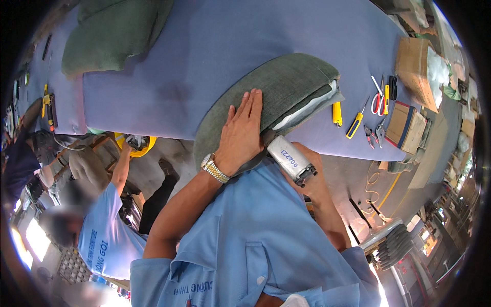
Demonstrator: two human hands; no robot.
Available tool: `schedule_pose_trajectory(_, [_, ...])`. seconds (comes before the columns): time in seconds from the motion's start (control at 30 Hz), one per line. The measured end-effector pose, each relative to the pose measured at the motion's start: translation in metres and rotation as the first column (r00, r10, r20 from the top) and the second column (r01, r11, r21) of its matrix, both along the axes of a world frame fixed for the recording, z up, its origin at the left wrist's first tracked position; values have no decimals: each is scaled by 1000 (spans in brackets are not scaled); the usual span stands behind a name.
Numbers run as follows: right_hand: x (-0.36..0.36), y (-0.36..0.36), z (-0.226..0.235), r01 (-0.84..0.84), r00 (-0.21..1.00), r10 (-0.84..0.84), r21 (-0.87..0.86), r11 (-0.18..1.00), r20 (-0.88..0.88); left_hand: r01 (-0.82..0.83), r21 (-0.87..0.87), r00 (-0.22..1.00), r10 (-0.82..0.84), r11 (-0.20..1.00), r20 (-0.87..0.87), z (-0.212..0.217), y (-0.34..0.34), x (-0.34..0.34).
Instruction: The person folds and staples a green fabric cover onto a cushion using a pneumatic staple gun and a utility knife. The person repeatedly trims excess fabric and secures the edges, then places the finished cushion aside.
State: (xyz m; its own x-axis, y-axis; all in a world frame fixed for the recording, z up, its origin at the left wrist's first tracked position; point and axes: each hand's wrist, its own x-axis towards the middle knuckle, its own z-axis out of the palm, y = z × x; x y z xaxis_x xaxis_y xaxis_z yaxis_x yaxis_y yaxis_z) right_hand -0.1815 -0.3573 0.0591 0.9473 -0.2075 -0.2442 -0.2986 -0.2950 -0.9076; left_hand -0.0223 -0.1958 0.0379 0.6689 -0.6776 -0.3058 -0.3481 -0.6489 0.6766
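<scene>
Head view: the left hand [240,134] lies flat, fingers together, pressing the green cushion [271,94] onto the blue surface [204,46] to steady it. The right hand [312,176], at the cushion's open edge, has its grip clamped on a grey staple gun [290,159].

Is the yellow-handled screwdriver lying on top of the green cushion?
No, the yellow-handled screwdriver lies on the blue table, right of the green cushion that the left hand presses flat.
</scene>
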Motion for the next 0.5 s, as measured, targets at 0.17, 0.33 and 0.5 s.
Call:
schedule_pose_trajectory(0.17, [11, 1, 14, -63, 995, 60, -32, 998, -74, 35, 26, 999, -34, 999, -11, 1, 2, 3])
schedule_pose_trajectory(0.33, [15, 11, 19, -39, 994, 31, -71, 997, -107, 98, 70, 995, -96, 993, -20, 5, 2, 5])
schedule_pose_trajectory(0.5, [-8, 14, -18, 71, 996, -60, -159, 985, 72, 104, 42, 994, -105, 994, 11, 4, -3, 5])
